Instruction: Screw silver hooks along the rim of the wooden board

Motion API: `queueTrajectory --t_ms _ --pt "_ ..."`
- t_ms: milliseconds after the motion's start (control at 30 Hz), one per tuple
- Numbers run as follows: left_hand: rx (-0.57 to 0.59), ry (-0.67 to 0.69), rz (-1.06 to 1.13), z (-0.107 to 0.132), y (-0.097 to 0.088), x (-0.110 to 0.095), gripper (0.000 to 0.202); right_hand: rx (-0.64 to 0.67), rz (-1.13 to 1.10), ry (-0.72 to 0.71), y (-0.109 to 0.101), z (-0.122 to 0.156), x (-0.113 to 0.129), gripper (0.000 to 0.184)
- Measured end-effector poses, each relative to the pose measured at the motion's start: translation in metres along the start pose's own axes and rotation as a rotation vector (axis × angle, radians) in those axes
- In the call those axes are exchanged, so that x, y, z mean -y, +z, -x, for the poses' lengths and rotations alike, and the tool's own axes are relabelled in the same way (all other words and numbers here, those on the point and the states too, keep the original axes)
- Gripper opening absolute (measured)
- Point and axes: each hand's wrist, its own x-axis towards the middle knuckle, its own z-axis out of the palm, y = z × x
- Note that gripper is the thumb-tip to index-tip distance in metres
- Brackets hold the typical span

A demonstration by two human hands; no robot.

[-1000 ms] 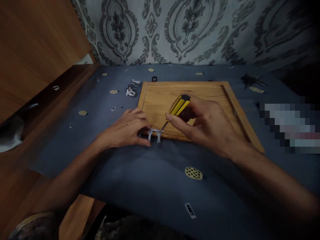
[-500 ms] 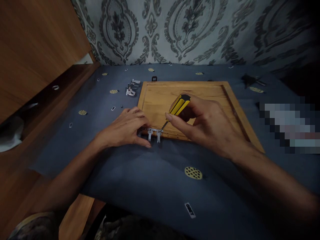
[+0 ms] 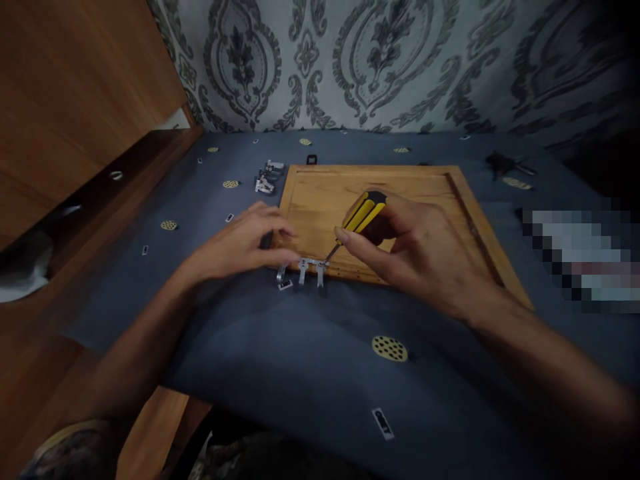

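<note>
A framed wooden panel (image 3: 400, 175) lies flat on a dark blue cloth (image 3: 300, 360). A metal hook rail (image 3: 302, 269) sits on the panel's near left edge, its hooks hanging over the cloth. My right hand (image 3: 415, 250) grips a yellow and black screwdriver (image 3: 361, 213), whose tip rests on the rail's right end. My left hand (image 3: 245, 243) hovers just left of the rail with its fingers loosely curled and a fingertip close to the rail, holding nothing I can see.
More metal hardware (image 3: 265, 179) lies past the panel's far left corner. Yellow dotted discs (image 3: 389, 348) and small labels are printed across the cloth. A wooden cabinet (image 3: 75, 100) stands at the left, patterned wallpaper behind. Dark objects (image 3: 505, 163) lie at the far right.
My left hand has lifted off the rail's left end and drawn back to the left, uncovering the leftmost hook. The right hand and screwdriver have hardly moved.
</note>
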Motion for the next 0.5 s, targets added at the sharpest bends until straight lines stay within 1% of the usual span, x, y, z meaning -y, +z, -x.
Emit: queueTrajectory --t_ms 100,200,333,433,500 --pt "0.148 0.041 -0.037 -0.005 0.015 -0.011 0.057 0.000 -0.008 0.001 0.000 0.000 0.001 0.021" --pt "0.199 0.044 -0.102 -0.007 0.024 -0.018 0.063 -0.009 -0.024 0.001 0.000 0.000 0.002 0.021" --pt "0.227 0.025 -0.152 -0.007 0.026 -0.017 0.060 -0.008 -0.034 0.012 0.000 -0.001 0.002 0.023" --pt "0.238 0.014 -0.166 -0.007 0.025 -0.017 0.052 -0.013 -0.017 0.022 0.000 -0.002 0.002 0.028" --pt "0.236 0.001 -0.164 -0.008 0.025 -0.018 0.046 -0.010 -0.010 0.025 -0.001 -0.001 0.002 0.028"
